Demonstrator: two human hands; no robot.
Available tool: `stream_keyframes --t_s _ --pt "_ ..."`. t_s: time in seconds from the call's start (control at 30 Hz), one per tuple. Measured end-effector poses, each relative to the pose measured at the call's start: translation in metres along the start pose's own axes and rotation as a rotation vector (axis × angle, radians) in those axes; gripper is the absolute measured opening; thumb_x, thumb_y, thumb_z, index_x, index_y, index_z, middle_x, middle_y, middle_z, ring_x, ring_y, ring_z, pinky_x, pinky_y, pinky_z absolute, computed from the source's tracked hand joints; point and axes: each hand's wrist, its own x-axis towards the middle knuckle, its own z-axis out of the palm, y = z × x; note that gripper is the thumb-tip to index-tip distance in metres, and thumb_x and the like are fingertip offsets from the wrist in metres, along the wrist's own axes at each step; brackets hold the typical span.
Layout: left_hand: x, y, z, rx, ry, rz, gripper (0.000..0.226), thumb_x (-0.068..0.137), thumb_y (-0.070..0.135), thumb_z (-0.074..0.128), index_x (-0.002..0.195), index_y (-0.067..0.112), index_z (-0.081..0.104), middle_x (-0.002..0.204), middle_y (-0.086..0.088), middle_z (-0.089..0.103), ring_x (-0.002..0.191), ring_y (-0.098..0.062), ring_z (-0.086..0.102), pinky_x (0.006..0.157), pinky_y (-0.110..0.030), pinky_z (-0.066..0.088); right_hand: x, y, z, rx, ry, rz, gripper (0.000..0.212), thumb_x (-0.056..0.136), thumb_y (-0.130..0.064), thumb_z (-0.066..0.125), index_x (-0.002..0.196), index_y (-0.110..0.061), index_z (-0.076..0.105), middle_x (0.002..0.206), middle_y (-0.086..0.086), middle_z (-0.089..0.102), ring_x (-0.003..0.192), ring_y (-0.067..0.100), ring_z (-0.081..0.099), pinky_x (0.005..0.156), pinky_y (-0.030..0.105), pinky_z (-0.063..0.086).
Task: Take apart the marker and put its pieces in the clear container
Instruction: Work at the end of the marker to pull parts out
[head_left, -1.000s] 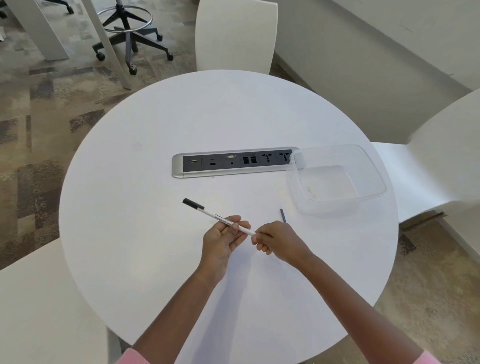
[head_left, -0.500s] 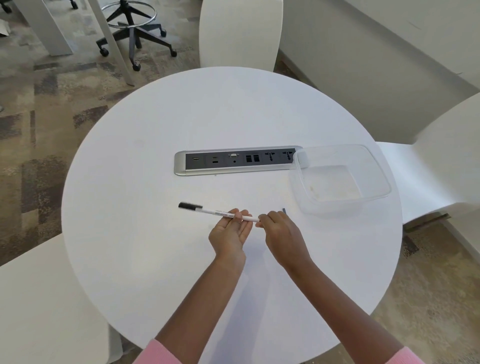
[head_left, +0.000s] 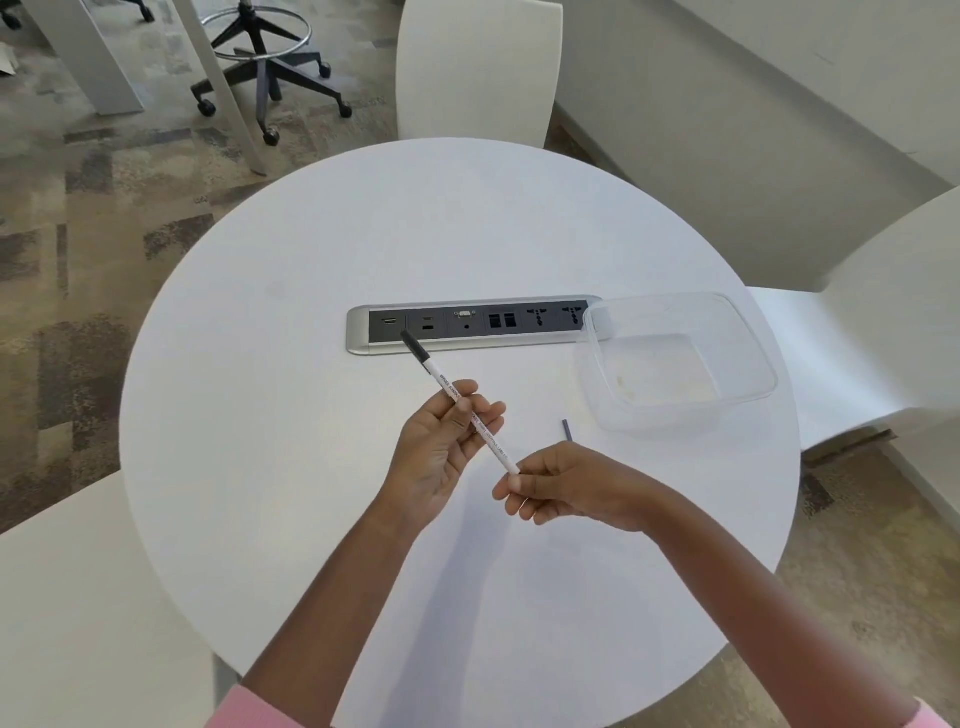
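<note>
A thin white marker (head_left: 451, 391) with a black cap at its far end is held above the round white table (head_left: 311, 260). My left hand (head_left: 441, 449) grips its middle between thumb and fingers. My right hand (head_left: 563, 488) pinches the marker's near white end with its fingertips. A small dark piece (head_left: 568, 430) lies on the table just beyond my right hand. The clear container (head_left: 675, 358) stands at the table's right side, with nothing of the marker in it.
A silver and black power socket strip (head_left: 467, 325) is set into the table's middle, touching the container's left rim. White chairs stand at the far side (head_left: 478, 67), at the right (head_left: 883, 322) and at the near left (head_left: 78, 597). A wheeled stool base (head_left: 265, 67) stands on the carpet.
The marker has swung so its capped end now points away toward the socket strip instead of left. My right hand has dropped nearer to me, uncovering the dark piece on the table.
</note>
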Motion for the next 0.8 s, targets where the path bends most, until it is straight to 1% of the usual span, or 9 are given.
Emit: stream_keyframes --t_s 0.1,0.2,0.37,0.4,0.5,0.6,0.67,0.7,0.8 --pt "-0.002 0.000 0.000 -0.014 0.025 0.038 0.019 0.091 0.000 0.042 0.084 0.009 0.057 0.060 0.002 0.068 0.069 -0.014 0.072 0.066 -0.023 0.058 0.001 -0.002 0.002 -0.076 0.079 -0.031 0.022 0.093 -0.012 0.049 0.078 -0.014 0.065 0.069 -0.002 0.062 0.053 -0.002 0.057 0.056 0.008 0.048" --pt "-0.006 -0.002 0.002 -0.033 0.101 0.098 0.019 0.089 -0.002 0.046 0.080 0.010 0.057 0.059 0.003 0.068 0.065 -0.012 0.071 0.066 -0.023 0.058 0.003 -0.003 0.008 -0.302 0.337 -0.104 0.024 0.090 -0.008 0.049 0.073 -0.007 0.066 0.061 -0.005 0.060 0.048 -0.002 0.052 0.055 0.015 0.045" --pt "-0.013 -0.012 0.013 -0.152 0.271 0.169 0.021 0.090 -0.004 0.047 0.077 0.010 0.056 0.055 0.006 0.067 0.056 -0.010 0.068 0.063 -0.023 0.059 0.010 0.006 0.018 -0.785 0.712 -0.292 0.021 0.085 0.002 0.045 0.087 0.001 0.066 0.089 0.011 0.071 0.082 0.028 0.061 0.069 0.032 0.040" --pt "-0.014 -0.013 0.015 -0.179 0.301 0.172 0.021 0.089 -0.004 0.048 0.077 0.010 0.056 0.054 0.006 0.067 0.056 -0.009 0.069 0.063 -0.023 0.060 0.011 0.008 0.021 -0.866 0.759 -0.344 0.018 0.083 0.005 0.048 0.085 0.002 0.065 0.086 0.014 0.071 0.081 0.032 0.061 0.066 0.032 0.043" --pt "-0.016 -0.015 0.019 -0.257 0.378 0.151 0.018 0.089 -0.003 0.050 0.078 0.009 0.057 0.054 0.005 0.068 0.055 -0.009 0.069 0.062 -0.023 0.060 0.012 0.015 0.022 -1.107 0.955 -0.542 0.012 0.067 0.008 0.070 0.063 0.000 0.062 0.052 0.012 0.060 0.048 0.029 0.057 0.043 0.026 0.044" --pt "-0.017 -0.015 0.021 -0.270 0.418 0.125 0.016 0.089 -0.002 0.051 0.079 0.009 0.057 0.053 0.005 0.069 0.055 -0.009 0.069 0.062 -0.022 0.059 0.015 0.022 0.018 -1.212 0.997 -0.651 0.015 0.067 0.002 0.075 0.063 -0.002 0.062 0.050 0.009 0.057 0.045 0.026 0.052 0.040 0.025 0.043" --pt "-0.016 -0.014 0.021 -0.255 0.419 0.121 0.016 0.089 -0.003 0.051 0.080 0.009 0.058 0.053 0.005 0.069 0.054 -0.008 0.069 0.061 -0.022 0.059 0.014 0.021 0.015 -0.987 0.889 -0.556 0.006 0.080 -0.004 0.065 0.075 -0.001 0.064 0.061 0.010 0.062 0.057 0.026 0.057 0.051 0.029 0.046" --pt "-0.016 -0.014 0.021 -0.248 0.420 0.116 0.016 0.089 -0.003 0.051 0.080 0.009 0.058 0.053 0.005 0.069 0.054 -0.008 0.069 0.061 -0.022 0.059 0.013 0.019 0.014 -0.756 0.809 -0.459 0.009 0.085 -0.008 0.059 0.080 -0.003 0.065 0.066 0.007 0.064 0.063 0.021 0.058 0.057 0.027 0.047" --pt "-0.016 -0.013 0.021 -0.246 0.426 0.102 0.017 0.089 -0.002 0.051 0.079 0.009 0.057 0.053 0.005 0.069 0.054 -0.008 0.069 0.059 -0.021 0.059 0.009 0.015 0.012 0.162 0.626 -0.269 0.021 0.091 -0.018 0.052 0.087 -0.004 0.067 0.068 0.000 0.064 0.057 0.004 0.058 0.055 0.012 0.048"
